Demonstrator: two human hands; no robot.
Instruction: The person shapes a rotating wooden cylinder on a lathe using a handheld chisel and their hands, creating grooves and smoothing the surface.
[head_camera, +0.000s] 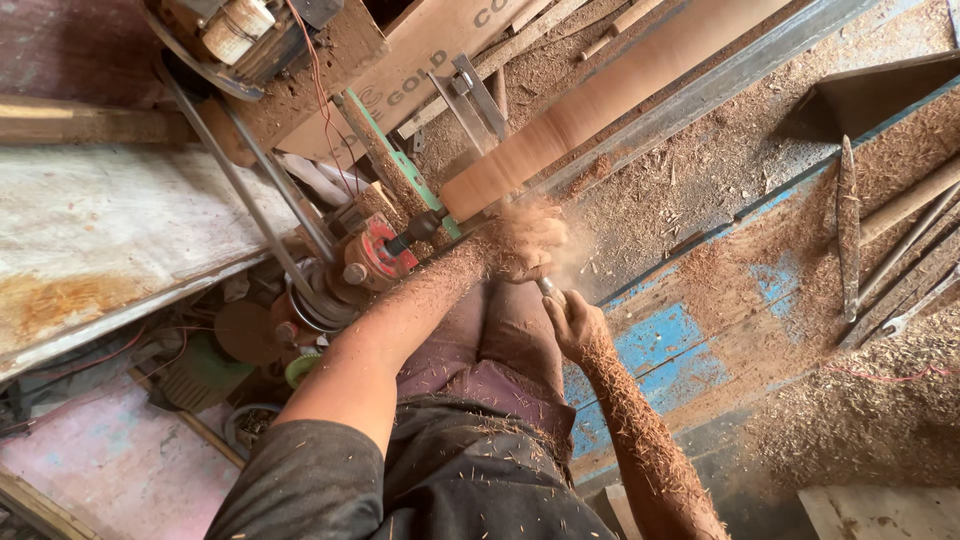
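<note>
turning tool (548, 288) gripped by both hands, tip at the near end of a long wooden cylinder (600, 100). left hand (525, 240) clenched forward on it, right hand (578, 325) fisted round its handle behind. shavings coat both forearms; spare chisels (880, 260) well right.

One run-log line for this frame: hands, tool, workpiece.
left hand: on chisel tip at cylinder end | right hand: gripping chisel handle | wooden cylinder: mounted on lathe, shavings flying | spare tools: on bench at right
</note>
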